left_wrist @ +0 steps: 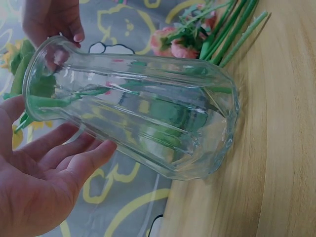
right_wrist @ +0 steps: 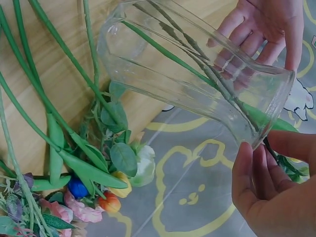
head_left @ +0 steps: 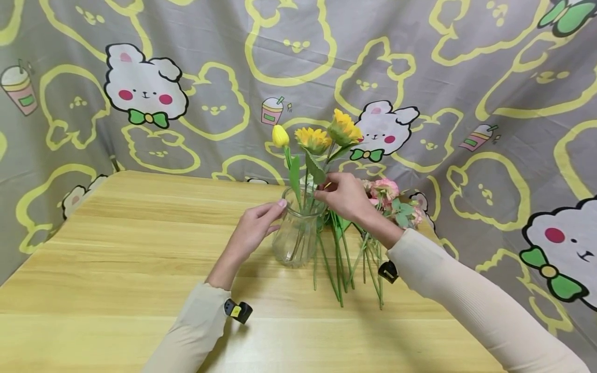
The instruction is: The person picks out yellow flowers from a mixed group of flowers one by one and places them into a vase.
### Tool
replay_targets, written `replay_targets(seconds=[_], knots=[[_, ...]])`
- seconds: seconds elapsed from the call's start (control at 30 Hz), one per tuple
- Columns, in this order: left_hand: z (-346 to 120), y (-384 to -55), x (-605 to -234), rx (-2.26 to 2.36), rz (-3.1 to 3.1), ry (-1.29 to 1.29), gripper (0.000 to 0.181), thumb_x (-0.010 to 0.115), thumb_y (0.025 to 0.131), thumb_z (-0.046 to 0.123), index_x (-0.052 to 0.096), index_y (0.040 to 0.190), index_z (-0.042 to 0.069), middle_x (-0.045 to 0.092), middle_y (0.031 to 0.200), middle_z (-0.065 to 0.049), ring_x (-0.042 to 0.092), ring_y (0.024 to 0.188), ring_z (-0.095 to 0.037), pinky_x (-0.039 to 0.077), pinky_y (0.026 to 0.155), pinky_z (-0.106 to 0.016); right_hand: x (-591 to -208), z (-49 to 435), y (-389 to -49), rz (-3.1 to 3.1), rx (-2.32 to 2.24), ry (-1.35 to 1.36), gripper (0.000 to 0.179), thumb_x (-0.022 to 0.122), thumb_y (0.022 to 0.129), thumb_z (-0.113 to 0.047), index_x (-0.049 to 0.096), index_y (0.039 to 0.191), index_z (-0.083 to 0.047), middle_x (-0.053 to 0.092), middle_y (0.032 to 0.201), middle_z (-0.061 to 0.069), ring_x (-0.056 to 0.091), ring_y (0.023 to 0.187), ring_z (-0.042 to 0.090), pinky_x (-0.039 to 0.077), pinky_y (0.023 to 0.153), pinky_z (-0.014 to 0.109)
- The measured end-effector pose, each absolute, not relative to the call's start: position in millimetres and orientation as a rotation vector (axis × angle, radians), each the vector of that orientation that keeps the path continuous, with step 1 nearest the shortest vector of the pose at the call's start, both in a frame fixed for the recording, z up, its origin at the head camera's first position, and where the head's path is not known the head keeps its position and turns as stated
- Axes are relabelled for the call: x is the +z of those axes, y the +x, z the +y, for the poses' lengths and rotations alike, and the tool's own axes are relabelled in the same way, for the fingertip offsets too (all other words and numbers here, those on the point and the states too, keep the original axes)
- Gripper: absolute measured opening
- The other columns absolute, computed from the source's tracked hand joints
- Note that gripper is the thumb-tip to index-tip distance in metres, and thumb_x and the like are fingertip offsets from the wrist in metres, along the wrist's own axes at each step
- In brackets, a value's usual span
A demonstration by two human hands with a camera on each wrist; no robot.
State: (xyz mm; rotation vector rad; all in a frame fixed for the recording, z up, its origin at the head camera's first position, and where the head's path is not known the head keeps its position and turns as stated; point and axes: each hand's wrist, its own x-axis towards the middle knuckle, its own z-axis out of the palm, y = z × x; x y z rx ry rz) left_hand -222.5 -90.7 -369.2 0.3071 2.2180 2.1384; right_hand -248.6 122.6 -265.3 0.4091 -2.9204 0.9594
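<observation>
A clear glass vase (head_left: 295, 241) stands on the table, holding a yellow tulip (head_left: 280, 136) and two sunflowers (head_left: 344, 128). Their stems (right_wrist: 197, 59) slant down inside the glass. My left hand (head_left: 254, 228) is at the vase's left side, thumb at the rim; in the left wrist view its fingers (left_wrist: 86, 163) extend loosely beside the neck. At the right of the mouth, my right hand (head_left: 344, 197) pinches a sunflower stem between thumb and curled fingers. Its fingertips (right_wrist: 243, 153) sit right at the rim in the right wrist view.
Right of the vase lie more flowers, with pink blossoms (head_left: 386, 190) toward the back and green stems (head_left: 339, 259) pointing to the front. Among them are a blue bud (right_wrist: 77, 187) and an orange bud (right_wrist: 109, 201). A patterned grey curtain (head_left: 210, 46) hangs behind the wooden table (head_left: 116, 259).
</observation>
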Motion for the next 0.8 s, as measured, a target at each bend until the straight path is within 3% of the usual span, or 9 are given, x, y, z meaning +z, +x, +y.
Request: replay_targets(seconds=[0.33, 0.6, 0.8], knots=[[-91.2, -222.7, -369.3, 2.135, 2.22, 0.301, 0.068, 0.058, 0.098, 0.06, 0.06, 0.14, 0.007, 0.059, 0.145, -0.009, 0.056, 0.135, -0.024, 0.056, 0.105, -0.032, -264.4, 120.1, -249.2, -2.92, 0.933, 0.441, 0.02, 0.068, 0.097, -0.022, 0.074, 0.11, -0.008, 0.076, 0.101, 0.011, 0.072, 0.09, 0.026, 0.06, 0.072, 0.039], [-90.9, -221.7, -367.7, 2.134, 2.214, 0.295, 0.066, 0.058, 0.099, 0.058, 0.06, 0.14, 0.006, 0.059, 0.145, -0.011, 0.056, 0.135, -0.025, 0.056, 0.105, -0.035, -264.7, 120.1, -249.2, -2.895, 0.836, 0.504, 0.019, 0.066, 0.092, -0.014, 0.077, 0.107, -0.007, 0.077, 0.092, 0.009, 0.071, 0.077, 0.022, 0.055, 0.064, 0.032], [-91.1, -221.2, -367.1, 2.141, 2.206, 0.288, 0.066, 0.058, 0.099, 0.058, 0.06, 0.14, 0.006, 0.058, 0.145, -0.011, 0.056, 0.135, -0.025, 0.056, 0.105, -0.036, -266.5, 116.8, -250.1, -2.926, 0.793, 0.505, 0.02, 0.07, 0.092, -0.016, 0.078, 0.107, -0.006, 0.077, 0.091, 0.009, 0.071, 0.079, 0.022, 0.058, 0.066, 0.032]])
